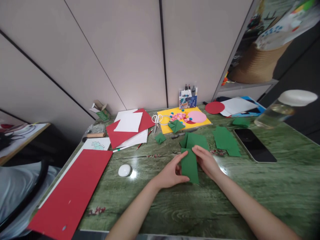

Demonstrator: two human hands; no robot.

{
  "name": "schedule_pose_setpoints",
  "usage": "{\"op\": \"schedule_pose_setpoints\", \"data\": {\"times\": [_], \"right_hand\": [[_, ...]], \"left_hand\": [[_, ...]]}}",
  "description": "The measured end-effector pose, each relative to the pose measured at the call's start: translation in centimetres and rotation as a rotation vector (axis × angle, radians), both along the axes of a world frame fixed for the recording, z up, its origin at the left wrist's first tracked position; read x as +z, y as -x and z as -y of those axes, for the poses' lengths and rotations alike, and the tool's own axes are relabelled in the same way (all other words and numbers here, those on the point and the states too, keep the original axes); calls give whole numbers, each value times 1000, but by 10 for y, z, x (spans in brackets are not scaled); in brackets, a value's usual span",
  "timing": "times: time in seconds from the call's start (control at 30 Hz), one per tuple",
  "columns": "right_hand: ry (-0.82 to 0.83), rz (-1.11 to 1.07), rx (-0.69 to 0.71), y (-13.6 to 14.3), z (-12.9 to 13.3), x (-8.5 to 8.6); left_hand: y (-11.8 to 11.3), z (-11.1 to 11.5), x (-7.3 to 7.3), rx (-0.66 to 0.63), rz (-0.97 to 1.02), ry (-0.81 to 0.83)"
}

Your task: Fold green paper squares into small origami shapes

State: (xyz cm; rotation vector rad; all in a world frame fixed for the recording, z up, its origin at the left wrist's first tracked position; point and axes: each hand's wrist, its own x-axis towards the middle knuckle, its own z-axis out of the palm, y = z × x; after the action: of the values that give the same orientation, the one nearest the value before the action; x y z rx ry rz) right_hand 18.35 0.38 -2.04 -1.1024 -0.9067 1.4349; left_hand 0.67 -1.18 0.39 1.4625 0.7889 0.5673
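Observation:
A folded piece of green paper [190, 168] is held between both hands over the table. My left hand [171, 171] grips its left edge, thumb near the lower corner and fingers near the top. At the upper right edge, the fingers of my right hand [206, 161] pinch the paper. Just behind lies another green sheet [198, 141], partly covered by the held piece. A cut green sheet [226, 141] rests to the right. Small folded green pieces [176, 125] lie further back, one on yellow paper [205, 120], beside scissors [156, 121].
A black phone [255, 146] and a lidded clear container [272, 113] stand at the right. Red card [75, 186] covers the left side, near a small white case [124, 170]. A box of markers [188, 100] stands against the wall panel.

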Motion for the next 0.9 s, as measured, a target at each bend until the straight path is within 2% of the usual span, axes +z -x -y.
{"op": "schedule_pose_setpoints", "data": {"times": [0.23,0.47,0.67,0.9], "right_hand": [[-54,44,-22,9,5,-4],[-114,116,-13,11,9,3],[-212,215,-47,9,7,4],[-242,243,-69,8,4,2]], "left_hand": [[3,15,-2,44,65,23],[0,24,-4,86,102,-8],[-1,24,4,75,107,-44],[-6,14,3,54,76,-60]]}}
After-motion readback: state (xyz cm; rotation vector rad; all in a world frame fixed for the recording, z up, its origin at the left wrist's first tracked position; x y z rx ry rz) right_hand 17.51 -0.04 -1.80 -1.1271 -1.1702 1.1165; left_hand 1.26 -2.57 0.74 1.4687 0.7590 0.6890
